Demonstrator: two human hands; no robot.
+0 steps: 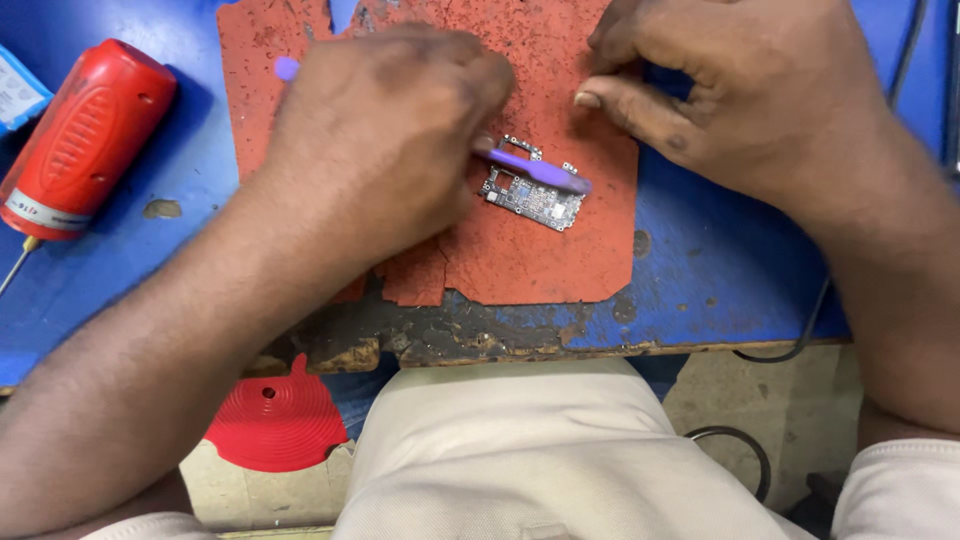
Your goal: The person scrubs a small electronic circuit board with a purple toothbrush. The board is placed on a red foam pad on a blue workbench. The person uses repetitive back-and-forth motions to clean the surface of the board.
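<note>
Across the blue counter (720, 270), scuffed and chipped along its near edge, I see a worn red work mat (560, 250) speckled with dark debris. At far left on the counter lies a red cylindrical canister (85, 135) with a thin nozzle at its lower end; I cannot tell what it holds. Below the counter edge hangs a ribbed red disc (275, 420). My left hand (390, 140) is curled shut around a purple-handled tool (535, 172), its tip resting on a small phone circuit board (530, 195) lying near the middle of the mat. My right hand (740, 90) rests on the mat just beyond the board, fingers (620, 105) loosely bent, pinching nothing I can make out.
</note>
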